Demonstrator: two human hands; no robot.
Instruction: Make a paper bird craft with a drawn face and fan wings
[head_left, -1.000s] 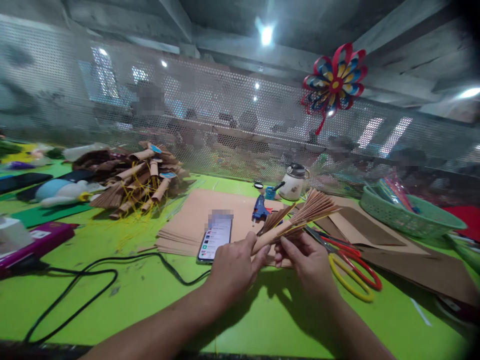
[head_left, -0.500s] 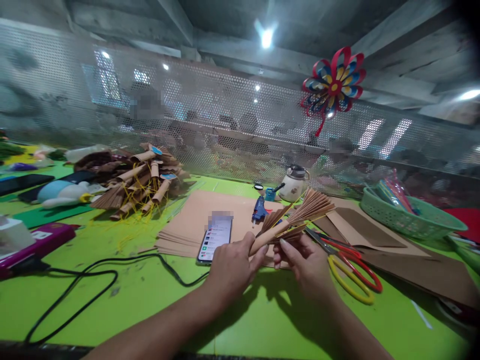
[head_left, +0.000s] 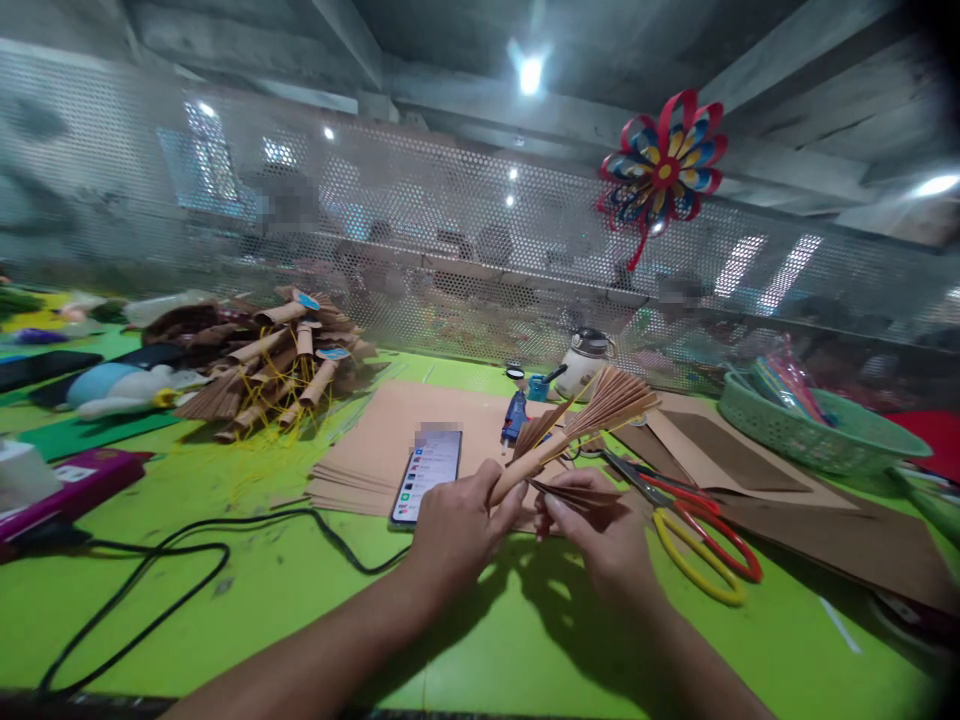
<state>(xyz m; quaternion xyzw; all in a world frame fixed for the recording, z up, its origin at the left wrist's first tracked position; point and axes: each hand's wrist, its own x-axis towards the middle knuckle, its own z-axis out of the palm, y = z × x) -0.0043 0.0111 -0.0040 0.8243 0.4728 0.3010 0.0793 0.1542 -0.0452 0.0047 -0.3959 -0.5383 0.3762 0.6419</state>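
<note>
My left hand (head_left: 461, 525) is closed round the rolled handle of a brown paper craft (head_left: 529, 464), whose pleated fan spreads up to the right. A smaller pleated piece (head_left: 581, 496) sticks out low on its right side, and my right hand (head_left: 592, 530) pinches that piece near its base. Yellow string runs by the large fan. Just left of my left hand a lit phone (head_left: 427, 478) rests on stacked brown paper sheets (head_left: 367, 440). Behind the craft lies a blue glue gun (head_left: 514, 418).
Red and yellow handled scissors (head_left: 697, 535) lie right of my right hand. A pile of similar crafts (head_left: 289, 365) is at the left, beside a black cable (head_left: 330, 535) and purple box (head_left: 82, 490). A green basket (head_left: 825, 440) and white jug (head_left: 581, 365) stand behind.
The lower pleated piece has come down away from the large fan, with my right hand pinching it. The view has shifted slightly.
</note>
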